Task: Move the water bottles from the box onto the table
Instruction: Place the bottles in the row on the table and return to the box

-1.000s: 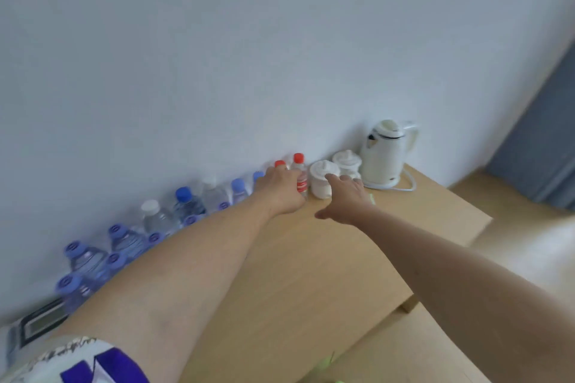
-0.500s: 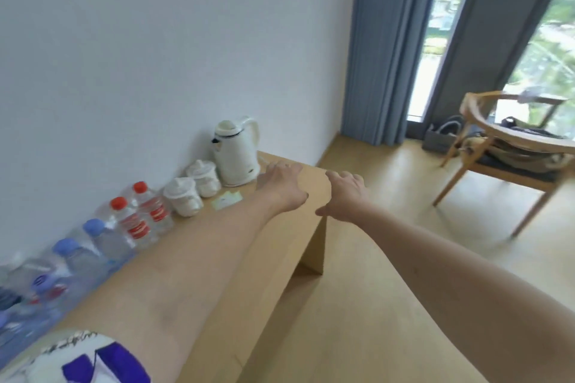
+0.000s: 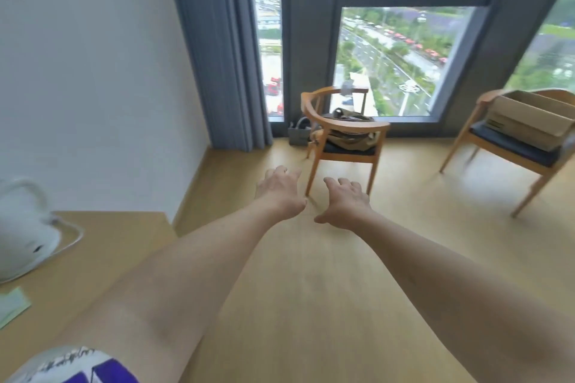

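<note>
Both my arms stretch out in front of me over the wooden floor. My left hand (image 3: 280,193) and my right hand (image 3: 345,202) hang side by side with relaxed fingers and hold nothing. A brown cardboard box (image 3: 529,118) sits on the seat of a wooden chair (image 3: 510,146) at the far right, well beyond my right hand; its inside is hidden. The light wooden table (image 3: 102,246) shows only its right end at the lower left. No water bottle is in view.
A white kettle (image 3: 25,236) and a green card (image 3: 12,305) sit on the table by the white wall. A second wooden chair (image 3: 342,137) with a bag on it stands straight ahead by the window, grey curtain (image 3: 217,50) to its left.
My view has swung right, away from the bottle row on the table toward the window and chairs. My left hand has let go of a red-capped bottle; both hands now hang empty.
</note>
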A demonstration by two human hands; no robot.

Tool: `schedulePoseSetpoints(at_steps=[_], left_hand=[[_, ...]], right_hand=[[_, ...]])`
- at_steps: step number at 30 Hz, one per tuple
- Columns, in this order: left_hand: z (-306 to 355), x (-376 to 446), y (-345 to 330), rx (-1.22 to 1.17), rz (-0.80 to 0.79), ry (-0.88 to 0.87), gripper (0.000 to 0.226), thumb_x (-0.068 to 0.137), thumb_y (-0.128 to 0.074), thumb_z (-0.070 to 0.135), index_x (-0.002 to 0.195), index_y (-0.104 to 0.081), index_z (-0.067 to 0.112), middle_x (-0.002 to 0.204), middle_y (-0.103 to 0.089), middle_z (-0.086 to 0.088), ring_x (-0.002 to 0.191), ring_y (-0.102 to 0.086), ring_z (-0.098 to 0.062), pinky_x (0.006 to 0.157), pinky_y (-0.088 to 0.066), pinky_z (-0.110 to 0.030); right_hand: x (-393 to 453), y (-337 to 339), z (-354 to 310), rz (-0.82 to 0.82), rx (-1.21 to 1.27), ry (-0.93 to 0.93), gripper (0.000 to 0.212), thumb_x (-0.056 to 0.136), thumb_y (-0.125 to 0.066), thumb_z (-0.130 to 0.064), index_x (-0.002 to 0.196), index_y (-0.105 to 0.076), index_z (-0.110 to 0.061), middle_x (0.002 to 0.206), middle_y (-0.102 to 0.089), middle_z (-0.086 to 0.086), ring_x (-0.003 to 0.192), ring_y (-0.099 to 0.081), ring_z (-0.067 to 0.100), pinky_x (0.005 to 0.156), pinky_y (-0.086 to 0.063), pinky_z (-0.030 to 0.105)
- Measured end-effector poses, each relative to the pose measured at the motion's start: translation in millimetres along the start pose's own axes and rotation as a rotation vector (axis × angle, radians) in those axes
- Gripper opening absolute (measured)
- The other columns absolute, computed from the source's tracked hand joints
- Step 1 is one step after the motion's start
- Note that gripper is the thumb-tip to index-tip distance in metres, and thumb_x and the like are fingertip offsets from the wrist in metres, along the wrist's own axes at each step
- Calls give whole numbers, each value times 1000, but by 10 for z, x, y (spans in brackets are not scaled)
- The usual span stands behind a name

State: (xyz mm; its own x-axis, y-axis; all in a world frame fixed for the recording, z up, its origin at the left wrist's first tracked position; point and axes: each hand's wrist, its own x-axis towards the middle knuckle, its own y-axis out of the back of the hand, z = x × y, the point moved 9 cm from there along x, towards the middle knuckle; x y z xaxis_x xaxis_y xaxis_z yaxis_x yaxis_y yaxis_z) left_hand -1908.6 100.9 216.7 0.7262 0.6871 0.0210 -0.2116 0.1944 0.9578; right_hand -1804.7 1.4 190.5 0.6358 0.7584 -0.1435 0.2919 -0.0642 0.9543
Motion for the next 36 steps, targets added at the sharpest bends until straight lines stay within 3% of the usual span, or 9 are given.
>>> schedulePoseSetpoints(at_steps=[5, 10, 18, 26, 36], left_hand=[[998, 638, -335, -22, -67, -153, 63, 85, -71, 43, 141, -48, 29, 140, -51, -4, 130, -45, -27, 101, -46, -43], [1867, 1256, -761, -21, -135, -312, 69, 86, -74, 40, 147, -43, 29, 152, -44, -6, 140, -39, -29, 109, -41, -48], [2989, 2676, -1408, 31, -221, -525, 73, 84, -71, 40, 149, -40, 28, 152, -41, -7, 138, -36, -30, 107, -41, -48], [4191, 4222, -1524, 7, -250, -691, 75, 85, -71, 39, 151, -37, 28, 155, -40, -8, 140, -36, -31, 107, -42, -49], [5415, 5461, -2369, 3, -300, -794, 70, 83, -72, 37, 145, -44, 26, 142, -50, -6, 130, -44, -29, 97, -48, -45]], right_hand=[[214, 251, 1013, 25, 41, -175, 85, 77, -81, -48, 146, -35, -28, 150, -40, 7, 138, -33, 31, 106, -35, 46], [496, 371, 1909, 41, 69, -355, 86, 79, -78, -48, 149, -32, -28, 151, -38, 7, 138, -33, 31, 106, -34, 44], [1456, 679, 3134, 75, 90, -574, 85, 80, -75, -48, 150, -31, -28, 147, -39, 5, 135, -33, 29, 101, -35, 42], [2520, 1447, 4150, 178, 153, -752, 83, 79, -77, -51, 147, -37, -27, 145, -43, 5, 135, -37, 30, 104, -38, 43], [3574, 1661, 5567, 204, 230, -850, 79, 81, -77, -47, 146, -37, -27, 150, -38, 7, 140, -31, 30, 107, -34, 43]])
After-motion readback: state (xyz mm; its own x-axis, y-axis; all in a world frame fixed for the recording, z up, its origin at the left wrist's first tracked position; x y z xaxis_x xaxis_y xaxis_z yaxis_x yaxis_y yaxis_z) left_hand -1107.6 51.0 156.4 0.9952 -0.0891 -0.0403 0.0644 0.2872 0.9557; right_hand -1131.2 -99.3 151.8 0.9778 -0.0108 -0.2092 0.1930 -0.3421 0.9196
